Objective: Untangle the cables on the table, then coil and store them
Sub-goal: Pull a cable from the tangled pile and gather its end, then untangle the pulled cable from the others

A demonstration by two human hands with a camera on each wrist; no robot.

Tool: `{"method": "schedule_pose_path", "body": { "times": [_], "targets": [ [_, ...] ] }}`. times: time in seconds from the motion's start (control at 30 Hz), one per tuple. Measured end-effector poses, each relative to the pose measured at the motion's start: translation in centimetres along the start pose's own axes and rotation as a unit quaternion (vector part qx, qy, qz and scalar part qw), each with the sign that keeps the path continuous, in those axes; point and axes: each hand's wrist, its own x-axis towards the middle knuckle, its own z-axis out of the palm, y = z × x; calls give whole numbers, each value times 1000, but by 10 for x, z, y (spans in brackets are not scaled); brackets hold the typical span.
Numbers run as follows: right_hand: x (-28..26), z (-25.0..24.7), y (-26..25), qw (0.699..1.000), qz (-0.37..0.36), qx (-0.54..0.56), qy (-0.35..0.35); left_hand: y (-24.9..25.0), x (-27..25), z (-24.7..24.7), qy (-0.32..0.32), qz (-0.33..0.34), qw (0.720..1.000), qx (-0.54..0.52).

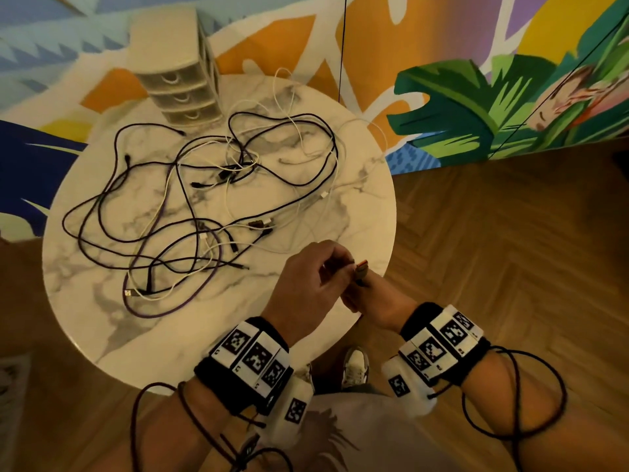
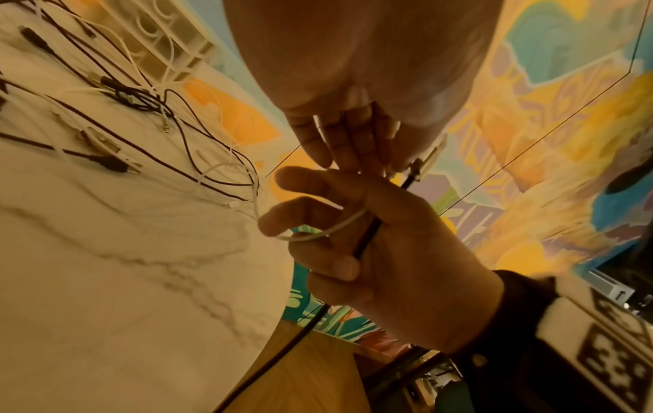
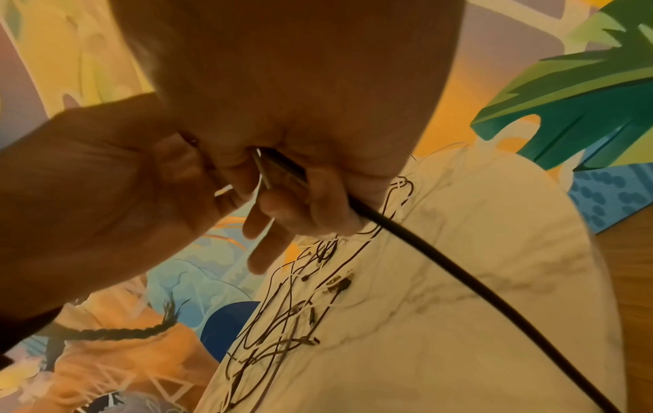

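Marble round table (image 1: 357, 165) carries tangled cables (image 1: 190, 206) mid-top; bare marble near the front edge. At the right rim, right hand (image 2: 395, 251) grips a black cable (image 2: 364, 240) w/ white loop; left hand (image 1: 306, 284) pinches its plug (image 1: 361, 270). Drawer unit (image 1: 180, 80) at back. Cable's far end cut off.

Black fabric wristbands (image 1: 250, 366) on both forearms, each faced with white square-code marker tiles (image 1: 439, 338); white camera housings (image 1: 292, 408) below the bands; thin dark braided leads (image 1: 517, 396) looping from them; pale trainers (image 1: 355, 366).
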Motion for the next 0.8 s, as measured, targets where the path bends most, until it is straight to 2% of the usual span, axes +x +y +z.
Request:
{"method": "schedule_pose_path", "body": {
  "times": [0.07, 0.2, 0.3, 0.37, 0.43, 0.47, 0.53, 0.57, 0.63, 0.7, 0.77, 0.8],
  "targets": [
    [3, -1, 4, 1000, 4, -11, -1, 5, -1, 0, 2, 10, 1000, -6],
    [6, -2, 14, 992, 67, -95, 51, 8, -2, -1, 10, 35, 999, -4],
    [7, -1, 9, 990, 75, -116, 38, 9, -1, -3, 6, 49, 999, -4],
    [9, 3, 5, 996, 36, -74, 39, 10, -1, -5, 1, 65, 998, -6],
    [13, 4, 9, 994, -45, -49, 83, 7, 0, -7, 9, 75, 997, -16],
    [15, 3, 14, 985, -74, -94, 126, 2, 1, -8, 20, 61, 998, -28],
    [17, -2, 15, 952, -121, -184, 214, -12, 6, -6, 20, -9, 998, -62],
    [19, -6, 15, 941, -145, -167, 255, -20, 8, -2, -9, -46, 997, -65],
    [19, -9, 10, 946, -163, -28, 279, -40, 11, 9, -103, -89, 990, -26],
    [19, -12, 1, 942, -132, 166, 259, -59, 10, 22, -193, -112, 975, 2],
    [18, -17, -7, 907, -69, 328, 256, -78, 7, 31, -236, -142, 960, 48],
    [19, -22, -8, 892, -49, 370, 257, -87, 7, 32, -245, -155, 952, 97]
  ]
}}
